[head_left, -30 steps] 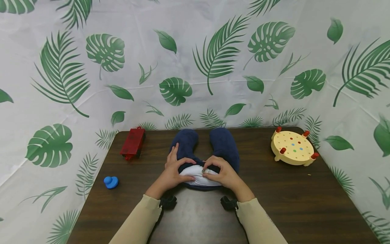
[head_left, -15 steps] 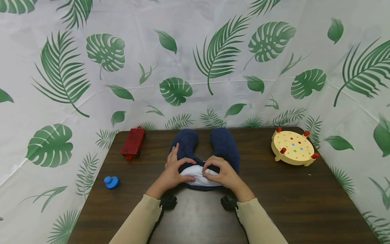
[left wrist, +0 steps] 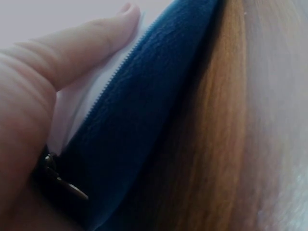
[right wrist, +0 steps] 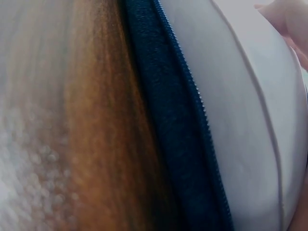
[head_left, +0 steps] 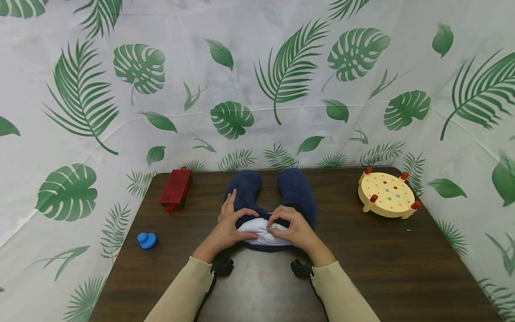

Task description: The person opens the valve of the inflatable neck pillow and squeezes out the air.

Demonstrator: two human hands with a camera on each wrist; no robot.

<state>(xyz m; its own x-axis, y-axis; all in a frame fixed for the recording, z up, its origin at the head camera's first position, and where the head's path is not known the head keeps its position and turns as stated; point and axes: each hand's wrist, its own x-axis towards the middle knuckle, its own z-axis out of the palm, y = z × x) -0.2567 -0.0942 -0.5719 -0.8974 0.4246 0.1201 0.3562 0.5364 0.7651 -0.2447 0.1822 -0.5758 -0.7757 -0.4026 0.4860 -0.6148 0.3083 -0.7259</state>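
A navy U-shaped neck pillow (head_left: 295,190) lies on the table, its two arms pointing away from me. Along its near curve the zipper (left wrist: 113,77) is undone, baring the white inner cushion (head_left: 257,232). My left hand (head_left: 227,226) rests on the left of the opening, thumb (left wrist: 91,45) on the white part and other fingers spread over the navy cover. A metal zipper pull (left wrist: 72,188) hangs by this hand in the left wrist view. At the right of the opening, my right hand (head_left: 297,230) pinches the white cushion between curved thumb and forefinger.
The brown wooden table (head_left: 362,273) also bears a red toy cart (head_left: 176,188) at the back left and a blue knobbed piece (head_left: 146,240) nearer. A round cream toy with red pegs (head_left: 387,197) stands back right. A leaf-print cloth (head_left: 257,89) hangs behind.
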